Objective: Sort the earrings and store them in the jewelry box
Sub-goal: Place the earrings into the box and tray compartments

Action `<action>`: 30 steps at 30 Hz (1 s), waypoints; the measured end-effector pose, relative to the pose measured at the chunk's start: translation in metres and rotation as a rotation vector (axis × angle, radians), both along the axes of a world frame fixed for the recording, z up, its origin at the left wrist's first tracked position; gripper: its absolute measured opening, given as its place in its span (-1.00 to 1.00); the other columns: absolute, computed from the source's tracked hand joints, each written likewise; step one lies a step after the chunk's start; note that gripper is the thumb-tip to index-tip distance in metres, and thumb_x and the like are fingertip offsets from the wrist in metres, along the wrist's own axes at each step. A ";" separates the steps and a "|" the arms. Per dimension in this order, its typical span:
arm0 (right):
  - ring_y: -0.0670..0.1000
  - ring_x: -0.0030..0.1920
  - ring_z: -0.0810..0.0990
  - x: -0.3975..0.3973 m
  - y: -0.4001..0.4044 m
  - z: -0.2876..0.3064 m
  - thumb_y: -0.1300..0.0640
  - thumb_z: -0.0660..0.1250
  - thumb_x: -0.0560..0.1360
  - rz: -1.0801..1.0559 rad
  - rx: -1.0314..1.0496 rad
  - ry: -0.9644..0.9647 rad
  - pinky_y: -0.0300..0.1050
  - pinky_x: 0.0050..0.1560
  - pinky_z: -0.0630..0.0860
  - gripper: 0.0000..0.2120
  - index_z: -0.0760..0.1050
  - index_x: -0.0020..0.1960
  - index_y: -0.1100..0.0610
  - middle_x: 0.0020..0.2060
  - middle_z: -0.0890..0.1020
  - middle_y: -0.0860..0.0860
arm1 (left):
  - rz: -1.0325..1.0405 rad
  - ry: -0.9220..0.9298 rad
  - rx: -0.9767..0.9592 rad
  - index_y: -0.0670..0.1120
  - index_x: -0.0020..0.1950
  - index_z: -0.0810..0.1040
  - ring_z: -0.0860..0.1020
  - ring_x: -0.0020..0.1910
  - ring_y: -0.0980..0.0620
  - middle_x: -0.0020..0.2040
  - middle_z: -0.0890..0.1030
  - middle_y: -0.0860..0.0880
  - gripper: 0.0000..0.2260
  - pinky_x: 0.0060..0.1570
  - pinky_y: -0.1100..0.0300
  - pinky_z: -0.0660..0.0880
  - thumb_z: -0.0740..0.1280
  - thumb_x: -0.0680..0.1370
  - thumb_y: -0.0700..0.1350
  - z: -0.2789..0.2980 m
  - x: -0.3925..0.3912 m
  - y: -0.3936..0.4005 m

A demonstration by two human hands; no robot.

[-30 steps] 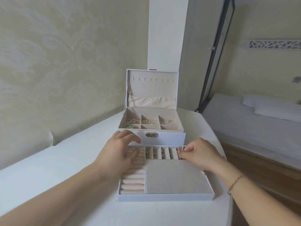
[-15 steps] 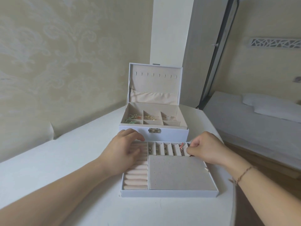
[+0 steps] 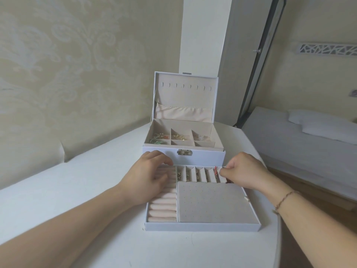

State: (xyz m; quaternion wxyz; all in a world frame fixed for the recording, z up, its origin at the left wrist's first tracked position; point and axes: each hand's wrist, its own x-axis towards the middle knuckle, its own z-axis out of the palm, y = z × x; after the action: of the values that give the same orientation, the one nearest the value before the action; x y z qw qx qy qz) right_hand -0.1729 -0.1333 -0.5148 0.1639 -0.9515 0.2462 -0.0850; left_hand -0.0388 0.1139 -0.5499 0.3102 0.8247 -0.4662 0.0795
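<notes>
White table [image 3: 96, 190] fills the lower frame; on it, low centre, the pulled-out drawer [image 3: 202, 227] with ring rolls [image 3: 164, 209] left and a dotted stud pad [image 3: 212, 202] right. Left hand [image 3: 148, 180] rests loosely on the rolls, fingers relaxed, holding nothing. Right hand [image 3: 243, 171], centre right, pinches a small red earring [image 3: 216, 170] over the rightmost slot of the divider row. Behind, mid-frame, the jewelry box [image 3: 183, 153] stands with lid up, earrings [image 3: 179, 137] in its upper compartments. Bed [image 3: 309, 147] far right.
</notes>
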 end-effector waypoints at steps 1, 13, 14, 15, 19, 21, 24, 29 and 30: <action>0.04 -0.45 0.26 0.000 -0.001 0.000 -0.10 0.35 0.43 0.002 0.017 0.005 -0.15 -0.37 0.19 -0.61 0.41 -0.48 0.08 -0.55 0.37 0.02 | -0.001 0.000 -0.002 -0.02 0.13 0.59 0.47 0.07 0.03 0.05 0.55 0.10 -0.66 0.09 0.31 0.33 0.23 0.39 -0.11 0.000 0.000 0.000; 0.01 -0.43 0.34 0.001 -0.003 0.001 -0.05 0.36 0.43 0.010 0.064 0.060 -0.17 -0.35 0.23 -0.66 0.50 -0.41 0.14 -0.51 0.39 0.00 | -0.008 0.000 0.007 -0.01 0.15 0.58 0.43 0.06 0.08 0.04 0.52 0.15 -0.69 0.05 0.43 0.27 0.26 0.43 -0.08 -0.001 0.001 0.000; 0.01 -0.43 0.33 0.001 -0.003 0.001 -0.03 0.37 0.43 0.015 0.077 0.052 -0.17 -0.35 0.22 -0.65 0.50 -0.40 0.20 -0.50 0.38 0.01 | -0.009 -0.001 0.007 -0.01 0.16 0.58 0.43 0.06 0.09 0.04 0.51 0.15 -0.69 0.05 0.46 0.26 0.26 0.43 -0.08 -0.001 0.001 0.000; 0.01 -0.43 0.32 0.001 -0.003 0.001 -0.02 0.38 0.44 0.026 0.092 0.042 -0.17 -0.36 0.21 -0.64 0.50 -0.40 0.21 -0.50 0.37 0.02 | -0.010 -0.003 0.007 -0.01 0.15 0.58 0.43 0.05 0.09 0.04 0.52 0.15 -0.69 0.05 0.45 0.26 0.25 0.43 -0.08 -0.001 0.001 0.000; -0.02 -0.48 0.29 -0.003 -0.001 0.002 -0.08 0.42 0.44 0.074 0.092 0.000 -0.22 -0.44 0.22 -0.59 0.42 -0.46 0.11 -0.55 0.36 -0.01 | -0.016 -0.012 -0.007 -0.03 0.14 0.58 0.45 0.06 0.06 0.05 0.55 0.11 -0.72 0.06 0.33 0.32 0.29 0.44 -0.11 -0.002 0.002 0.000; -0.10 -0.54 0.30 -0.005 -0.004 0.004 -0.10 0.42 0.44 0.070 0.097 -0.073 -0.25 -0.46 0.26 -0.58 0.45 -0.45 0.12 -0.61 0.39 -0.09 | -0.018 -0.012 -0.009 -0.03 0.14 0.58 0.45 0.05 0.07 0.04 0.54 0.12 -0.72 0.05 0.33 0.32 0.29 0.44 -0.11 -0.003 0.002 0.000; -0.15 -0.57 0.27 -0.005 -0.010 0.006 0.07 0.40 0.49 0.093 0.175 -0.213 -0.26 -0.44 0.26 -0.76 0.56 -0.34 0.07 -0.64 0.37 -0.13 | -0.016 -0.012 -0.009 -0.03 0.14 0.58 0.44 0.05 0.07 0.04 0.54 0.13 -0.70 0.05 0.35 0.30 0.26 0.43 -0.09 -0.002 0.002 0.000; -0.08 -0.37 0.47 -0.005 -0.003 0.001 -0.01 0.45 0.41 0.240 -0.023 -0.134 -0.10 -0.28 0.47 -0.93 0.63 -0.25 -0.14 -0.43 0.49 -0.09 | -0.020 -0.006 -0.018 -0.03 0.14 0.58 0.42 0.02 0.08 0.03 0.54 0.13 -0.69 0.02 0.38 0.29 0.26 0.42 -0.09 -0.003 0.002 0.000; -0.08 -0.32 0.51 -0.005 -0.001 0.000 -0.03 0.46 0.39 0.251 -0.056 -0.115 -0.06 -0.24 0.51 -0.93 0.63 -0.27 -0.15 -0.39 0.53 -0.07 | -0.021 -0.007 -0.018 -0.03 0.14 0.58 0.42 0.02 0.09 0.03 0.54 0.13 -0.69 0.02 0.40 0.28 0.26 0.42 -0.09 -0.003 0.002 0.000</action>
State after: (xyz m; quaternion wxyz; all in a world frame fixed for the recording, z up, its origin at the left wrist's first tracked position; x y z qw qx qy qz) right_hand -0.1774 -0.1338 -0.5146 0.1603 -0.9726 0.1127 -0.1250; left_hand -0.0368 0.1138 -0.5527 0.3166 0.8167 -0.4752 0.0832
